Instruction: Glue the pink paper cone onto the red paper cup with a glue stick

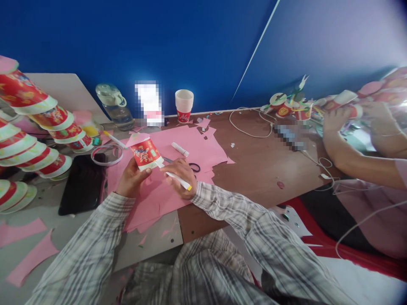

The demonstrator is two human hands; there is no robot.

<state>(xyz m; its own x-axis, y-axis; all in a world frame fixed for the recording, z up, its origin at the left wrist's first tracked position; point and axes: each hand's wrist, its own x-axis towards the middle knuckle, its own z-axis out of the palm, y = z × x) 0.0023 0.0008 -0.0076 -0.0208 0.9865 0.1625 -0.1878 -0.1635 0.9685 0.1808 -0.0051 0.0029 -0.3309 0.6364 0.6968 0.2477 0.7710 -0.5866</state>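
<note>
My left hand (131,178) is closed around a red printed paper cup (144,153), tilted on its side, with a pink paper piece (139,139) at its upper end. In my right hand (180,176) is a white pen with a yellow end (179,181). The fingers of that hand are close to the cup's lower right edge; whether the pen tip touches it I cannot tell. Beneath both hands lie pink paper sheets (197,146). Scissors (194,167) are partly hidden behind my right hand, and a white capped tube (180,149) rests on the paper.
Stacked red cups (47,120) lean at the left beside a black phone (83,184) and a tape roll (107,155). A water bottle (116,108), a lit screen (149,103) and nested cups (184,103) stand along the wall. At right, another person's hands (337,120) hold a cup.
</note>
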